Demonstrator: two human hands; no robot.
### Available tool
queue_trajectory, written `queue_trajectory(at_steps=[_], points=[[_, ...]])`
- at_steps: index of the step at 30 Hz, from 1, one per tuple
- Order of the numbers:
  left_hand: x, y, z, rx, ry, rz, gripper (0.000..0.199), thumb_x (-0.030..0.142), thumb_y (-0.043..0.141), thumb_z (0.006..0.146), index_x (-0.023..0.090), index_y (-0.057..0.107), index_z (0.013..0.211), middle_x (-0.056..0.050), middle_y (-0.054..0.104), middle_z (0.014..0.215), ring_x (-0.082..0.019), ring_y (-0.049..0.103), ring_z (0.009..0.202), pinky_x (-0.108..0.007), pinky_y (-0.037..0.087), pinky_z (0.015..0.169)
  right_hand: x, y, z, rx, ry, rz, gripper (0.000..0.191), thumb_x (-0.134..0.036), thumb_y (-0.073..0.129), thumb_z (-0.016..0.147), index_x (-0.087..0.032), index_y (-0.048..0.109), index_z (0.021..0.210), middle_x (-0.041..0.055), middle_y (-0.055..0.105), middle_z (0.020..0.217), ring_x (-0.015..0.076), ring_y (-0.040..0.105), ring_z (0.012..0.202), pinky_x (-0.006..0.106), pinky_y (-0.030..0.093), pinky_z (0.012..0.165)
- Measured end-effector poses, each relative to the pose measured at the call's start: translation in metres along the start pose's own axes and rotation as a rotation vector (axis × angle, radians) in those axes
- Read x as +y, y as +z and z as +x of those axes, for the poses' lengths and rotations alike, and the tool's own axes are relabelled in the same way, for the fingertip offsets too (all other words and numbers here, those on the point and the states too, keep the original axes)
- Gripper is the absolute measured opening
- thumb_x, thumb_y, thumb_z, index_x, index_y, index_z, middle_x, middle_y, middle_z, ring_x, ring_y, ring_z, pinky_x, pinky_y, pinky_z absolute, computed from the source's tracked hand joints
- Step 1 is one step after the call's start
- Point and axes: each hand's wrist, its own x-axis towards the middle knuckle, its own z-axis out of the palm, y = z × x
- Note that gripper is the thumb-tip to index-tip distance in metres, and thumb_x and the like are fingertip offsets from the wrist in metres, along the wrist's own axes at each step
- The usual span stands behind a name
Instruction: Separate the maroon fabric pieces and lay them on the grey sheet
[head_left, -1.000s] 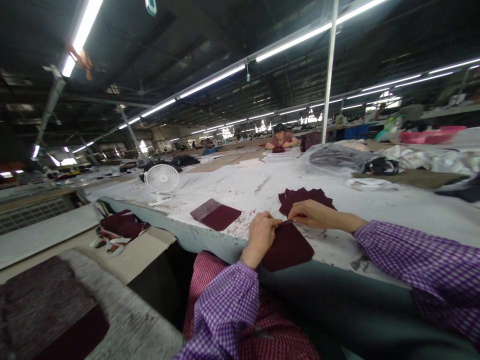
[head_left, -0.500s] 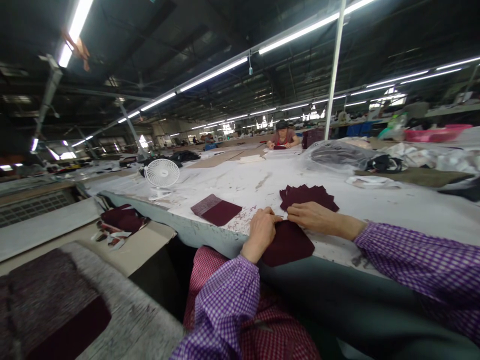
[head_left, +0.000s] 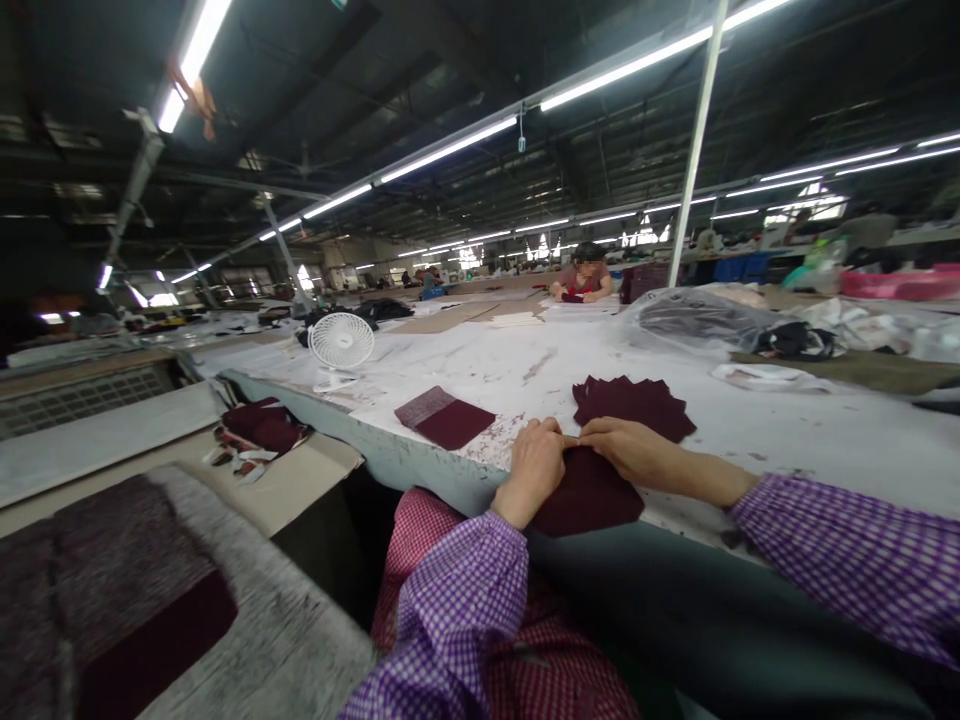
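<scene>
A dark maroon fabric piece (head_left: 589, 495) lies at the table's near edge, its front part hanging over. My left hand (head_left: 537, 462) pinches its far edge from the left side. Opposite it, my right hand (head_left: 626, 450) grips the same edge, and the fingertips of both nearly meet. Just behind my right hand rests a fanned stack of maroon fabric pieces (head_left: 634, 405) with zigzag edges. To the left of my hands a two-tone piece (head_left: 446, 417), grey and maroon, lies flat on the white table top (head_left: 517, 375).
A small white fan (head_left: 341, 342) stands on the table at left. Maroon scraps (head_left: 262, 428) lie on cardboard at the lower left, near larger grey-maroon pieces (head_left: 127, 590). Plastic-wrapped goods (head_left: 697, 318) and a pole (head_left: 697, 150) are at right. Another person (head_left: 586, 275) sits across the table.
The view has swung slightly left, so everything sits further right. My fingertips have come closer together along the fabric's far edge, with both hands still gripping it.
</scene>
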Motion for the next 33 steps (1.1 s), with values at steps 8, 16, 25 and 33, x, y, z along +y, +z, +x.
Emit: queue_trajectory(at_steps=[8, 16, 25, 33], points=[[-0.033, -0.019, -0.021, 0.086, -0.057, -0.069, 0.022, 0.020, 0.053, 0.086, 0.025, 0.074, 0.090, -0.002, 0.066, 0.087, -0.017, 0.056, 0.084, -0.028, 0.043, 0.076, -0.002, -0.007, -0.002, -0.061, -0.050, 0.044, 0.037, -0.003, 0.036, 0.081, -0.015, 0.066, 0.100, 0.0113, 0.062, 0.103, 0.0200, 0.058, 0.096, 0.030, 0.046, 0.085], [-0.051, -0.018, -0.024, 0.088, 0.002, -0.127, 0.024, 0.019, 0.051, 0.087, 0.027, 0.073, 0.091, -0.001, 0.065, 0.089, -0.015, 0.054, 0.086, -0.025, 0.043, 0.076, -0.006, -0.007, 0.005, -0.139, -0.119, -0.205, 0.054, 0.003, 0.039, 0.076, -0.017, 0.056, 0.123, 0.0125, 0.058, 0.098, 0.0211, 0.056, 0.092, 0.034, 0.046, 0.084], [-0.064, -0.020, -0.028, 0.099, -0.009, -0.073, 0.027, 0.018, 0.047, 0.088, 0.027, 0.073, 0.089, -0.001, 0.062, 0.088, -0.015, 0.052, 0.086, -0.026, 0.042, 0.077, -0.014, -0.024, 0.022, -0.278, -0.092, -0.272, 0.054, -0.003, 0.045, 0.078, -0.019, 0.053, 0.129, 0.0141, 0.064, 0.103, 0.0230, 0.061, 0.096, 0.032, 0.049, 0.080], [-0.051, -0.021, -0.027, 0.079, -0.056, -0.071, 0.028, 0.015, 0.047, 0.086, 0.025, 0.073, 0.089, -0.002, 0.062, 0.087, -0.016, 0.054, 0.086, -0.026, 0.043, 0.077, -0.022, -0.011, 0.031, -0.040, 0.004, -0.078, 0.047, -0.003, 0.040, 0.079, -0.015, 0.058, 0.120, 0.0124, 0.065, 0.106, 0.0213, 0.062, 0.098, 0.031, 0.048, 0.086]])
